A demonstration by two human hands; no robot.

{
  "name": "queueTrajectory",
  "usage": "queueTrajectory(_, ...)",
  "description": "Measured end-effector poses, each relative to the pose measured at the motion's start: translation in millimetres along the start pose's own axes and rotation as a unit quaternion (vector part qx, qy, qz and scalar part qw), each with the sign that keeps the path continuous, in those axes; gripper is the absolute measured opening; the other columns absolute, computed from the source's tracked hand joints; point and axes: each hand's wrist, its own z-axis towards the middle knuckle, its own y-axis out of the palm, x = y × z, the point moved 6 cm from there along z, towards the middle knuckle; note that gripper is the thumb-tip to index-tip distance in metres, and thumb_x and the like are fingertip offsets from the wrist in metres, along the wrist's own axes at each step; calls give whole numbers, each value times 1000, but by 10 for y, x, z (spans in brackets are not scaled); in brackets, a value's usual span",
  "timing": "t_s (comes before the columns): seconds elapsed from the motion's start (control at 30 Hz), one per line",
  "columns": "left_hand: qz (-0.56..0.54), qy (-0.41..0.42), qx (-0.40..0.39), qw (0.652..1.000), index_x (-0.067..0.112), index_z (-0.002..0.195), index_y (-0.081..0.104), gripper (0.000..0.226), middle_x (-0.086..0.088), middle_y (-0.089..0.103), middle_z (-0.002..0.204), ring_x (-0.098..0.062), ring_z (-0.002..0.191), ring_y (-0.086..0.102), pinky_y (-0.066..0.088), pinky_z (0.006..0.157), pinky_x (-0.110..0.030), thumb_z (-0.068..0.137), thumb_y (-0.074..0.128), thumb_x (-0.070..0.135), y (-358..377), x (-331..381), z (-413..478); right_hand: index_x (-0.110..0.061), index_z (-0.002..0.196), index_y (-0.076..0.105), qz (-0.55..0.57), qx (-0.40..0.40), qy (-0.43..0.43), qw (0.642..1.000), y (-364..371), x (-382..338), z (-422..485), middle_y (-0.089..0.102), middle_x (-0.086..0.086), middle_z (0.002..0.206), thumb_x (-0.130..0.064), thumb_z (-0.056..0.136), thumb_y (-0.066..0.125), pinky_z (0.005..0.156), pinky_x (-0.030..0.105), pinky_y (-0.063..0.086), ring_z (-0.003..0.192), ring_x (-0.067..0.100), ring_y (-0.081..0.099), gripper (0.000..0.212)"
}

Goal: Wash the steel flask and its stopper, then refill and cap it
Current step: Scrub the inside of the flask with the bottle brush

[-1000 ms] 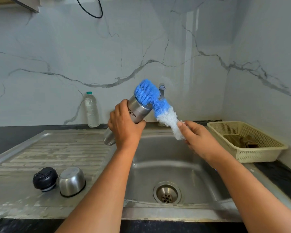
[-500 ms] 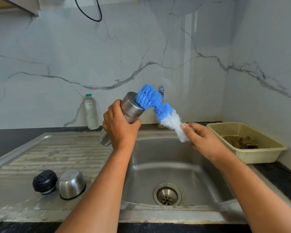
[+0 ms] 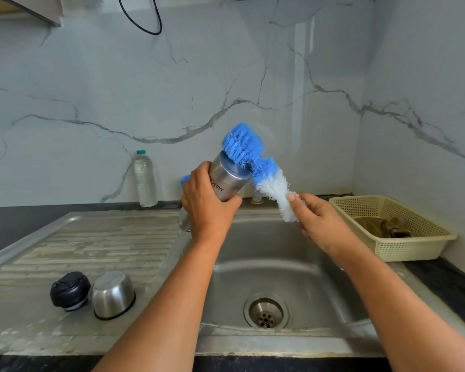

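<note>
on the left, a round black plastic stopper [image 3: 70, 290] sits on the ribbed draining board, and a small shiny steel cup lid [image 3: 114, 294] stands mouth down just beside it. further back on the dark desk [image 3: 11, 218] is a clear plastic water bottle with a green cap [image 3: 145, 181], up against the wall. next comes the left grip [image 3: 208, 205], a bare hand with its fingers and thumb wrapped tight round the middle of the tall steel flask [image 3: 226, 181]. the flask is held up in the air over the left edge of the steel sink [image 3: 279, 264], tilted, with its mouth up and to the right. black letters on its side look like "milton", with the last letter close to the thumb. no other writing can be read. the fluffy blue and white bottle brush [image 3: 255, 162] has its blue end pressed at the flask's mouth and it bends in the middle. the right grip [image 3: 317, 221] pinches the white end of the brush with thumb and fingers. on the far right is a cream plastic basket [image 3: 403, 248]. i think the flask is hard and strong, but smooth and slippery when wet, so the middle is a good place to hold it. the brush is soft and bendy, so it should go in straight.
</note>
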Motion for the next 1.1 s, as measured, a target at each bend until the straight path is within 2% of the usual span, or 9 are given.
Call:
queueTrajectory(0.17,-56,-60,23,996,18,132,52,78,8,54,115,-27,107,54,51,91,-58,61,85,18,-78,-109,67,-24,68,57,38,18,10,999,-197,-31,-39,37,-15,53,-41,101,57,42,10,29,40,1,34,37)
queueTrajectory(0.3,-84,-36,-11,996,18,131,54,78,16,53,107,-23,105,55,54,87,-54,60,87,15,-26,3,-20,-29,68,61,20,7,15,1000,-26,-26,-26,38,-14,55,-39,104,53,45,14,31,47,3,33,38)
queueTrajectory(0.37,-100,-34,-29,994,18,130,55,78,15,55,107,-23,105,56,55,86,-51,59,88,15,16,32,-43,-21,74,60,40,10,32,999,-50,-12,-22,36,-11,56,-40,104,54,43,15,29,47,6,30,36)
queueTrajectory(0.43,-120,-43,-23,992,19,128,55,76,9,59,111,-23,103,58,56,84,-47,59,87,13,10,16,-16,-14,77,56,71,9,53,996,-161,1,-37,33,-7,58,-42,102,57,39,17,25,44,6,25,38)
queueTrajectory(0.53,-148,-50,-15,988,19,127,55,74,7,60,112,-19,98,59,55,79,-36,60,87,9,-10,3,8,-24,70,55,81,-9,67,994,-216,8,-58,32,-5,58,-44,99,57,39,17,21,43,8,23,36)
queueTrajectory(0.67,-165,-50,-79,982,24,126,54,75,5,64,112,-21,99,62,53,77,-31,58,86,22,107,101,-115,-24,75,53,96,-11,67,993,-90,25,-34,30,-4,59,-44,102,56,44,20,17,49,12,20,33)
queueTrajectory(0.73,-185,-86,-89,975,31,121,52,72,7,65,109,-14,94,64,53,73,-23,59,88,21,118,90,-123,-24,75,55,101,-17,75,992,-121,13,-48,30,-5,58,-45,100,57,43,19,17,49,12,19,33)
queueTrajectory(0.83,-226,-140,-76,961,29,117,50,66,7,64,105,-4,82,63,49,63,-11,68,88,6,65,8,-76,-7,90,56,89,-37,91,991,-213,35,-76,30,-4,57,-43,101,56,43,20,16,49,12,19,37)
queueTrajectory(1.1,-254,-204,-135,936,27,117,52,60,7,66,99,-13,88,68,53,74,-28,72,88,9,189,-59,-159,-7,94,61,63,-29,87,994,-193,69,-40,32,-5,56,-47,100,57,41,20,21,47,12,21,41)
